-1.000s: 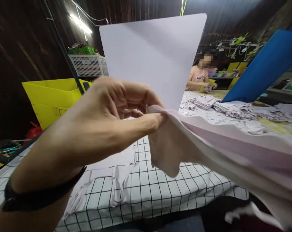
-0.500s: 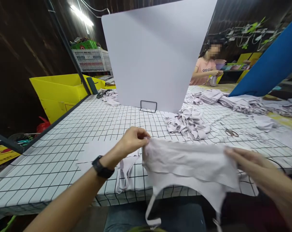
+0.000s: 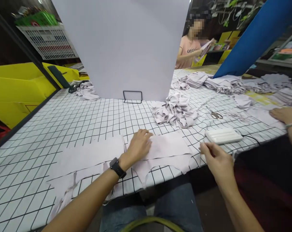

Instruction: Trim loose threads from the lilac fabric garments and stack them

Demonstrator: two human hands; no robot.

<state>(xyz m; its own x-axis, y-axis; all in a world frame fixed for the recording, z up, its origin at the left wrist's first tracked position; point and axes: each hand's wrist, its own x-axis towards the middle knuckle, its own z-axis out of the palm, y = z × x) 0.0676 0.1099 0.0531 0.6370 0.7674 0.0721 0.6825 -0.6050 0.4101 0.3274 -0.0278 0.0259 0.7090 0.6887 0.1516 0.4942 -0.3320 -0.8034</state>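
Pale lilac strappy garment lies flat on the checked counter, left hand loosely spread on its left end, right hand curled beyond its right end, can't tell if pinching; best smooth outward lightly, without stretching the cloth

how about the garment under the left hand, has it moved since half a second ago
Yes, down: earlier the garment was held up over the edge of the checked cloth; now it lies spread on that cloth under the left hand.
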